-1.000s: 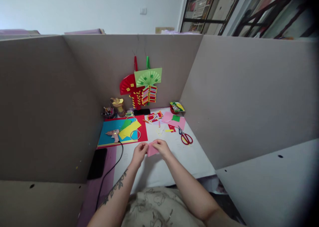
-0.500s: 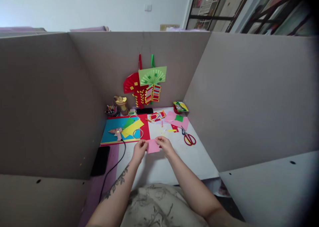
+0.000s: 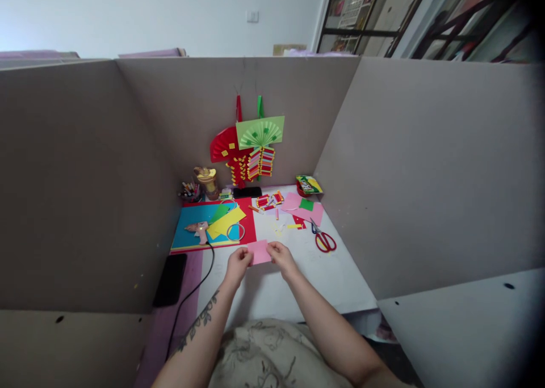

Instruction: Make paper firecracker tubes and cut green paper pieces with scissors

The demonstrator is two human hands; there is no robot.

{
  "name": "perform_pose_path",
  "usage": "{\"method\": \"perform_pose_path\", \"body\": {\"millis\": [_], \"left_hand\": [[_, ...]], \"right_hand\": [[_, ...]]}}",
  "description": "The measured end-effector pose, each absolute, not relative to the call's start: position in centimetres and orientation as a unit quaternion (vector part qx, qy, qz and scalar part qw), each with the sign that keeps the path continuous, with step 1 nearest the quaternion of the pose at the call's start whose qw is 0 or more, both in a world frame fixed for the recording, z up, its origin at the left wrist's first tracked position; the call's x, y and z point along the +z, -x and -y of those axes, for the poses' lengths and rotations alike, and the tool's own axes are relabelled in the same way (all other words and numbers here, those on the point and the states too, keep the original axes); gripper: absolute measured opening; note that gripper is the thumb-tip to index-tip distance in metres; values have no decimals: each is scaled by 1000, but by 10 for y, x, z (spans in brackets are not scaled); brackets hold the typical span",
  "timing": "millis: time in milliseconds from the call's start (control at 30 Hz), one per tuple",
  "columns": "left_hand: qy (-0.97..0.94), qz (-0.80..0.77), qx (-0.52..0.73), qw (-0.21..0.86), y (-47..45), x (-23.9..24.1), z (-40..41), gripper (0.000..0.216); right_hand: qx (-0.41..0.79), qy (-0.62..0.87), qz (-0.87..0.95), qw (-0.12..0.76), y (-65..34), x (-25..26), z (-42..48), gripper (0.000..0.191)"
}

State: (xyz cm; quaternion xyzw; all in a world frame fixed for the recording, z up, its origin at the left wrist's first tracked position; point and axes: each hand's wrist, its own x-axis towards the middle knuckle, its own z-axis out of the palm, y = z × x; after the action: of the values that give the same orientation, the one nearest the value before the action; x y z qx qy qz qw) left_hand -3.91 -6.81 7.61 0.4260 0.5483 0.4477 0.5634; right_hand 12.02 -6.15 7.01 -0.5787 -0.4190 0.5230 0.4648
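Observation:
A small rectangle of pink paper [image 3: 259,253] is stretched between my two hands, above the white tabletop [image 3: 306,280]. My left hand [image 3: 239,263] pinches its left edge. At the right edge, the thumb and fingers of my right hand [image 3: 280,257] grip it. Just beyond the paper, sheets of coloured paper [image 3: 183,226] lie stacked at the left, with a pink glue gun [image 3: 200,230], a yellow paper piece [image 3: 227,220] and a tape ring [image 3: 235,232] on top. Red-handled scissors [image 3: 325,241] lie at the right.
Small red paper rolls [image 3: 269,201] and pink sheets [image 3: 304,206] lie at the back. Fan-shaped paper decorations [image 3: 260,134] hang on the grey partition [image 3: 170,104]. A black phone [image 3: 171,280] and the glue gun's cord [image 3: 191,291] are at the left.
Both hands have tilted the pink paper a little, and its upper left corner now sits lower. The whole view has shifted slightly. Nothing has been let go.

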Motion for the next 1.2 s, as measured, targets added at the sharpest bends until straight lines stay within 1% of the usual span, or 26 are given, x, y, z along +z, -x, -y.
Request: {"method": "perform_pose_path", "body": {"millis": [233,467,633,700,767,867,967,1067,1200], "left_hand": [[-414,-571,456,542,43,67,69,31],[-378,-600,462,532,48,66,80,30],[-363,-615,457,531,44,58,87,30],[-359,-615,457,534,43,55,86,30],[-359,-611,456,539,42,52,84,30],[-355,-610,454,544,42,46,81,29],[-351,-613,455,542,41,43,79,29],[-352,-602,458,551,41,48,77,30],[-338,-577,469,577,40,68,71,31]], "right_hand": [[455,635,468,414,-129,42,61,32],[301,736,511,326,-157,26,-16,22],[238,770,532,260,-148,22,-50,24],[222,778,535,245,-143,18,-53,25],[215,778,541,237,-139,14,-53,22],[220,772,547,237,-136,8,-53,15],[238,765,541,258,-137,6,-55,13],[255,757,517,308,-145,10,-56,14],[284,723,483,403,-163,20,-47,17]]}}
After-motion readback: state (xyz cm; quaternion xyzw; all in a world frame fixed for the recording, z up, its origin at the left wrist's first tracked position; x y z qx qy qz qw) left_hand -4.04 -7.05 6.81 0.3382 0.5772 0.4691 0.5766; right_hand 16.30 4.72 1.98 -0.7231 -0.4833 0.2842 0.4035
